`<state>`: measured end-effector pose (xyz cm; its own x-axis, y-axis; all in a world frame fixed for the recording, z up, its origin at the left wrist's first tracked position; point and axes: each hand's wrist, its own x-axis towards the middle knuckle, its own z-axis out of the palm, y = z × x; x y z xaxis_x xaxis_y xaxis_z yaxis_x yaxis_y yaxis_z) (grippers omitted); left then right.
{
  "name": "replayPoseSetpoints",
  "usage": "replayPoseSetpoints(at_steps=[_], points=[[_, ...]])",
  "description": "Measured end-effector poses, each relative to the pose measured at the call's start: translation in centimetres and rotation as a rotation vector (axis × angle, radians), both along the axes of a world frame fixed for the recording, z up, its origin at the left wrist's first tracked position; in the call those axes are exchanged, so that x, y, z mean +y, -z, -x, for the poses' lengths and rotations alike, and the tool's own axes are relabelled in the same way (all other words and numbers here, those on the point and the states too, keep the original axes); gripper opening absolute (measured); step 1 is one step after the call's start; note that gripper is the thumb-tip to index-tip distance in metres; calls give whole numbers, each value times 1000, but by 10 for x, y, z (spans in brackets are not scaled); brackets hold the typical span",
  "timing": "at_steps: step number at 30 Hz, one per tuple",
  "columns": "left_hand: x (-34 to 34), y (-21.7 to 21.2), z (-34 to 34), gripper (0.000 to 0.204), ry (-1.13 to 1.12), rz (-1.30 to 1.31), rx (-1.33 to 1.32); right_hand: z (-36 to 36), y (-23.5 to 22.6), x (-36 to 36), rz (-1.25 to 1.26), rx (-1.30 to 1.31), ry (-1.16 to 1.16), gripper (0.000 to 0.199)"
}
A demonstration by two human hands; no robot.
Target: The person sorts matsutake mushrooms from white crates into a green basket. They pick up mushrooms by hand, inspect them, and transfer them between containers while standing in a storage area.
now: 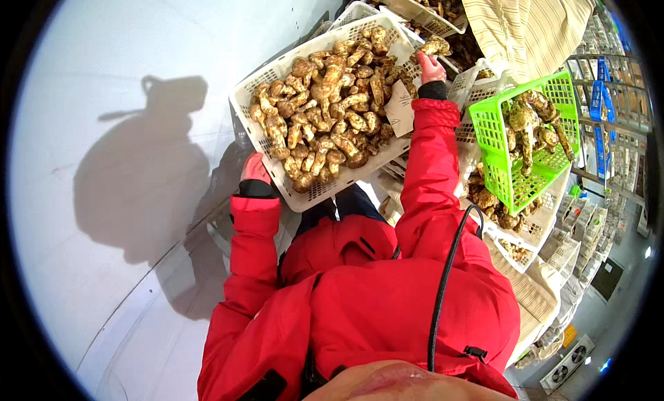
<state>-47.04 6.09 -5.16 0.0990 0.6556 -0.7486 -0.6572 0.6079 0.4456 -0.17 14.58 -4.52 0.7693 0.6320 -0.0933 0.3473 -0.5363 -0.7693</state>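
A white plastic basket (242,100) full of brown-and-cream mushrooms (335,100) is in front of me, tilted across the view. My left hand (256,169) is closed at the basket's near left edge, its fingertips partly hidden. Beyond the basket's right side, my right hand (432,67) grips a single mushroom (435,46) with its fingers. A torn piece of cardboard (399,109) with handwriting lies over the mushrooms at the basket's right end, close to my right forearm.
To the right, a bright green basket (492,134) holds several larger mushrooms, above more mushrooms in a white basket (515,259). Another white basket (453,26) and a striped beige cloth (529,20) are at the back. A pale wall (138,41) rises on the left; shelving (615,83) lines the far right.
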Motion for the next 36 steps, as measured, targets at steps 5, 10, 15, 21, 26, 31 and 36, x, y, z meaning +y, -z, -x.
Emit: replayPoseSetpoints(at_steps=[5,10,15,21,26,31,36], points=[[7,2,26,26,83,-73,-165,55,-56,0,-282,145,-105,38],[50,-136,-68,29,393,-543,497,152,-127,-40,8,-11,-394,38],[64,-165,-127,26,695,-615,236,210,-162,-66,-227,-274,-822,27],[50,-161,-100,30,553,-326,-150,207,-219,-100,-359,-419,-783,72],[34,-181,-104,30,597,-422,-344,224,-209,-113,-410,-523,-890,83],[24,-184,-107,35,626,-426,-520,230,-223,-115,-478,-527,-843,74],[25,-194,-108,36,712,-524,-661,231,-231,-122,-508,-523,-787,70]])
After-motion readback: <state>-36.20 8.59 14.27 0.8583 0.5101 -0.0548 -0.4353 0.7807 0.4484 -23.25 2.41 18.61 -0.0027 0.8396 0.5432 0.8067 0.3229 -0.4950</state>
